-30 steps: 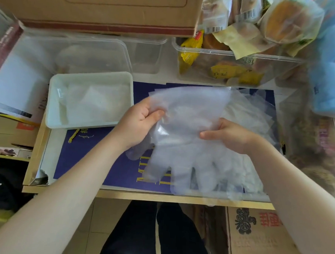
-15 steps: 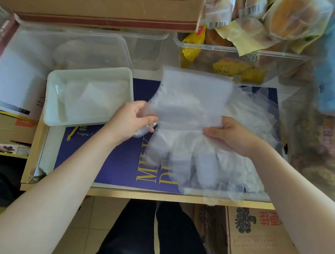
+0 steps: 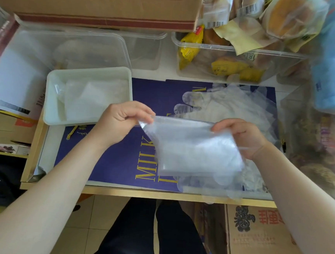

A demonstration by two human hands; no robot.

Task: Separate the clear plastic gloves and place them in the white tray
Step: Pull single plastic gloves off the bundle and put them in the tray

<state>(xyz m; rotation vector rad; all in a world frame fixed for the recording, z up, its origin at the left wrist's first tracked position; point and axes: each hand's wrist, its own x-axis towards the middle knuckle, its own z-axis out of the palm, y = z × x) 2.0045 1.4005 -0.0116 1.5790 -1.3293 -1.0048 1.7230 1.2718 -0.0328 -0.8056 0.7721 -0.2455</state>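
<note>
Step in hand: separation; your left hand [image 3: 122,121] and right hand [image 3: 239,137] each have a pinching grip on the top edge of one clear glove [image 3: 192,147], held above the surface, pile of gloves [image 3: 231,106] behind. Next, likely: release the right grip, carry the glove left into the white tray [image 3: 51,95], which already holds gloves.

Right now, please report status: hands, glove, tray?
Left hand and right hand pinch one clear glove by its cuff. White tray left, gloves inside. Path unobstructed.
</note>
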